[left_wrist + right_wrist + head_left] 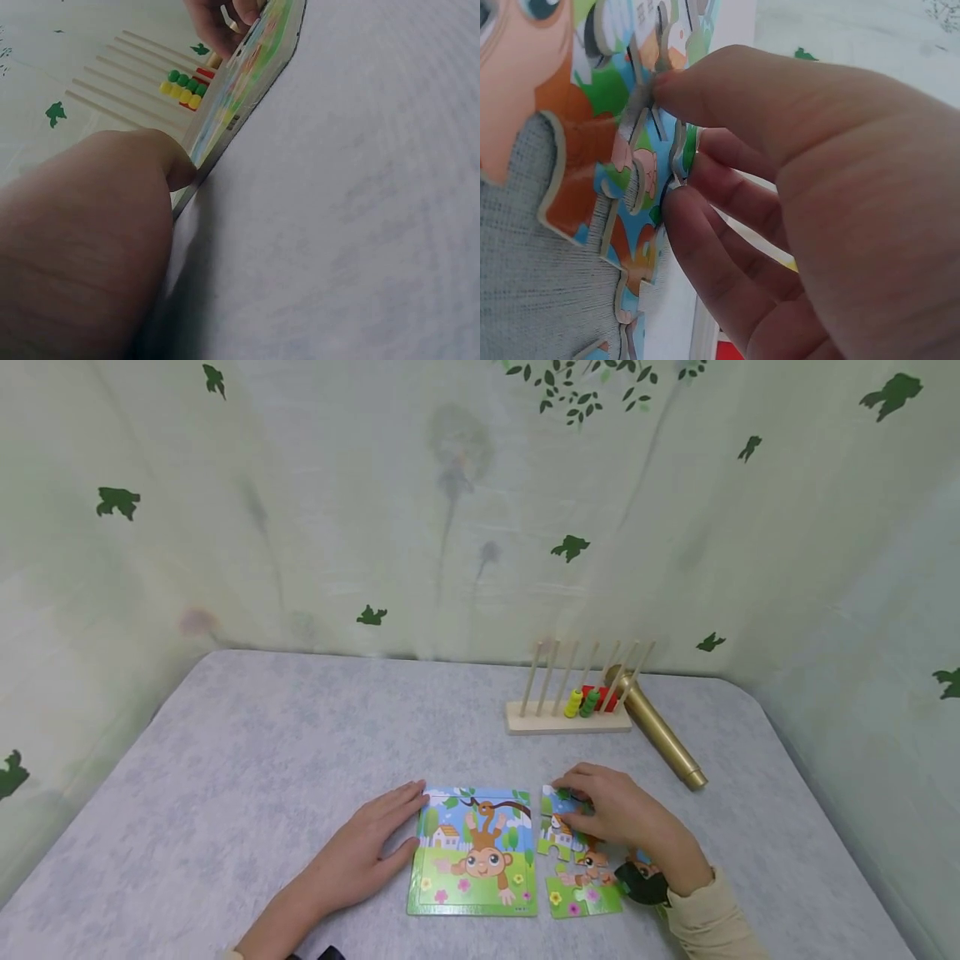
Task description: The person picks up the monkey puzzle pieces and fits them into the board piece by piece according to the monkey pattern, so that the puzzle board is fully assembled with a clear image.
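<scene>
A square jigsaw board (450,889) with a monkey hanging from a branch lies flat in the head view. My left hand (363,847) rests along its left side, fingers straight, fingertips and thumb at the edge. To the board's right lies a patch of loose puzzle pieces (585,897), some joined or overlapping. At the top of that patch my right hand (622,814) pinches a puzzle piece (660,139) between thumb and fingers. The right wrist view has the fingertips right at the piece's edges, with other monkey pieces close around it.
Behind the pieces stands a wooden peg rack (536,723) with upright sticks, yellow beads (573,703), green beads (590,703) and something red (609,700). A gold-coloured tube (667,735) lies slanting beside it. A patterned curtain (300,527) closes off the table's back.
</scene>
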A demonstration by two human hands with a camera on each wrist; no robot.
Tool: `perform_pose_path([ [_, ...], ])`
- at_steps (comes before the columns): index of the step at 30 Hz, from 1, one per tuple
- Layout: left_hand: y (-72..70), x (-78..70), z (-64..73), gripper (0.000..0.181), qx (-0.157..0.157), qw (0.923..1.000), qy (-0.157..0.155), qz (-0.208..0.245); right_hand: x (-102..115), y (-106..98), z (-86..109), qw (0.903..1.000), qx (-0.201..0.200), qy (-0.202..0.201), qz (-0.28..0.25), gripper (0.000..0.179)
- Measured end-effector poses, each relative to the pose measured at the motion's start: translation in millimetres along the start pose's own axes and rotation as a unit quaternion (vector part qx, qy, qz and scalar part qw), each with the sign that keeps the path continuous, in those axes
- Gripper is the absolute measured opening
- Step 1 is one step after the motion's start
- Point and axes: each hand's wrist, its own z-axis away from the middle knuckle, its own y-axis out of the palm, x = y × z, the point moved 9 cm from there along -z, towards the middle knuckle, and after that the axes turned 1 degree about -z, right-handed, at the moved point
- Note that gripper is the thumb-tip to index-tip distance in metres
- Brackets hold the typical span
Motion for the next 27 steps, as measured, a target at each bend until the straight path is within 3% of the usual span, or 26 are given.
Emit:
perform_pose_path([
  [13, 1.5, -1.7, 1.1, 0.061, 0.014, 0.9997, 0.001, -0.018, 2.0, -2.1, 1.3, 0.9998, 0.013, 0.002, -0.014, 0.037],
  [17, 3.0, -0.7, 2.0, 0.068, 0.043, 0.9990, 0.011, -0.011, 1.7, -3.4, 2.4, 0.9996, 0.019, 0.010, -0.019, 0.038],
  [22, 0.0, 5.9, 7.5, 0.098, 0.092, 0.9956, 0.021, 0.002, 3.2, -6.3, 1.5, 0.9996, 0.019, 0.009, -0.021, 0.039],
  [27, -1.7, 8.6, 9.7, 0.121, 0.102, 0.9944, 0.028, 0.002, 8.0, -9.0, -3.1, 0.9994, 0.016, -0.007, -0.029, 0.040],
])
